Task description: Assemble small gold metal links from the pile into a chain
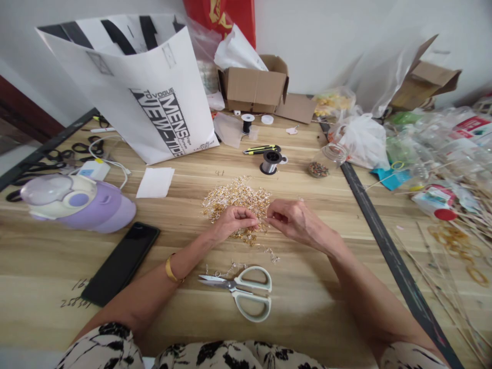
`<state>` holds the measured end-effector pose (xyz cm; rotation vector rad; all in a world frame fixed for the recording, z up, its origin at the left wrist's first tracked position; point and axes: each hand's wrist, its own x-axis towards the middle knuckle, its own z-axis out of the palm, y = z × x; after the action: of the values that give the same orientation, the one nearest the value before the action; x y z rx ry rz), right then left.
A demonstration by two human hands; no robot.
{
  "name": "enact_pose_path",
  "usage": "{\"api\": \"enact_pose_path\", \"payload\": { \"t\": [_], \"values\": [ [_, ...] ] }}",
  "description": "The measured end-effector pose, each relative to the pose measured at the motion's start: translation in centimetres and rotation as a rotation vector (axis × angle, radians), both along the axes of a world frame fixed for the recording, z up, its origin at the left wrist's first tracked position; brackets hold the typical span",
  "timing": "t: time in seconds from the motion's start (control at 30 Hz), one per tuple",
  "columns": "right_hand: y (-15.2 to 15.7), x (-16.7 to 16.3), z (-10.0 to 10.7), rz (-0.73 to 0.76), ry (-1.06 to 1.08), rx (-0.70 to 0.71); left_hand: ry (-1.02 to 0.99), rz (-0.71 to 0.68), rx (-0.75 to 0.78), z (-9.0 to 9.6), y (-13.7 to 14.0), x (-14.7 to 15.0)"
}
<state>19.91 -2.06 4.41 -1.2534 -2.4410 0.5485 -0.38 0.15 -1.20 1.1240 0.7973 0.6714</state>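
A heap of small gold and silver jewellery findings (234, 197) lies on the wooden table. Over its near side, my left hand (235, 221) is closed in a pinch, thumb against forefinger. My right hand (294, 218) pinches just to the right, its fingertips close to the left ones. Whatever sits between the fingertips is too small to make out. Short lengths of silver chain (272, 254) lie nearer to me. Below them are white-handled scissors (251, 292), blades pointing left.
At left are a black phone (121, 264), a purple device (84, 202) and a white paper bag (154, 97). Behind the heap lie a wire spool (270, 161), a cutter (261, 149) and a jar of beads (319, 169). Plastic bags and sticks crowd the right.
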Motion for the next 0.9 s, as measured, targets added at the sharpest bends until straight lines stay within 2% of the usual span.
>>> {"api": "enact_pose_path", "payload": {
  "t": [0.1, 0.27, 0.67, 0.9],
  "values": [
    [0.0, -0.4, -0.2, 0.025, -0.041, -0.119, 0.02, 0.002, 0.018, 0.0, 0.0, 0.0],
    [0.3, -1.2, -0.9, -0.016, 0.099, -0.263, 0.034, 0.001, 0.033, -0.1, 0.0, 0.0],
    [0.7, -1.2, -1.7, -0.001, 0.158, -0.301, 0.026, -0.01, 0.063, -0.4, 0.1, 0.0],
    [0.6, -1.0, -1.4, 0.015, 0.183, -0.244, 0.054, -0.005, 0.09, 0.0, 0.0, 0.0]
  ]
}}
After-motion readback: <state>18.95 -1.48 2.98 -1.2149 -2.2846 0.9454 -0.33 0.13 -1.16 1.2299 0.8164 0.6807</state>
